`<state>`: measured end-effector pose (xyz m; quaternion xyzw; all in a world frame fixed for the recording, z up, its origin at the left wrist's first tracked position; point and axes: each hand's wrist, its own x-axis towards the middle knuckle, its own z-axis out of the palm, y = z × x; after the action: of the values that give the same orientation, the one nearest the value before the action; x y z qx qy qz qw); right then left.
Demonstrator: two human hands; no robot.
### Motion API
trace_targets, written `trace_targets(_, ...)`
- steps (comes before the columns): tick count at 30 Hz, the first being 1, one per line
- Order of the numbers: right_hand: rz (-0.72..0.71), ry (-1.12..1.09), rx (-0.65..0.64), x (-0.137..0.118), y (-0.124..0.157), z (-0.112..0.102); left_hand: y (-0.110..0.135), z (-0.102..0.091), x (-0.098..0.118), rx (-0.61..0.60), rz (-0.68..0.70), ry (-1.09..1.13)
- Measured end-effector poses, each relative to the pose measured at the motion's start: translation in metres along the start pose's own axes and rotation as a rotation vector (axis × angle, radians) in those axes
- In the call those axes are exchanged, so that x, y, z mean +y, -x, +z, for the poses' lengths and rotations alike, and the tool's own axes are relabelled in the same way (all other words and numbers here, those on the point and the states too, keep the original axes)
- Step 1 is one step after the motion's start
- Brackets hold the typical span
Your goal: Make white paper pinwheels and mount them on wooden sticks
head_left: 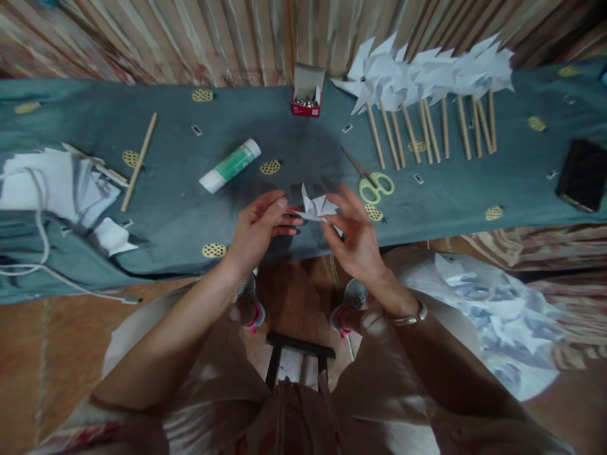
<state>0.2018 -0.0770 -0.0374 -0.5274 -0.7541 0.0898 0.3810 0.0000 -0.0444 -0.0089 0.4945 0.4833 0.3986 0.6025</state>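
A small folded white paper pinwheel [313, 207] is up between my hands, above the near edge of the table. My right hand [353, 237] grips its right side between thumb and fingers. At the other side, my left hand [260, 226] has its fingers stretched out toward the pinwheel's left tip, with the thumb apart from the paper. Whether those fingertips touch the tip I cannot tell. Just beyond my right hand lie scissors [374, 185] with light green handles. A white and green glue stick [231, 165] rests up and left of my left hand.
Finished pinwheels [436, 76] on wooden sticks lie in a row at the back right. A small red box [306, 110] holds shiny metal pieces. Paper sheets [40, 186], a loose stick [139, 162] and a white cable [45, 243] are left; a black phone [582, 175] right; a bag of pinwheels [502, 316] below.
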Motion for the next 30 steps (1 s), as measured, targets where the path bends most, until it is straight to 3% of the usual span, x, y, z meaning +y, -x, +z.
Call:
trace_targets(3, 0.038, -0.035, -0.024, -0.003, -0.002, -0.002, 0.010, 0.013, 0.009, -0.035, -0.222, 0.280)
trace_targets(6, 0.054, -0.063, -0.036, -0.007, -0.003, -0.003, 0.014, 0.021, 0.015, -0.034, -0.302, 0.450)
trace_targets(19, -0.082, -0.016, 0.025, -0.014, -0.002, 0.000, 0.009, 0.022, 0.018, -0.051, -0.323, 0.529)
trace_targets(25, -0.140, 0.023, -0.010, -0.014, -0.002, -0.002, 0.009, 0.021, 0.019, -0.058, -0.343, 0.521)
trace_targets(30, -0.192, 0.096, -0.023, -0.024, -0.004, -0.007, 0.009, 0.023, 0.021, -0.027, -0.273, 0.517)
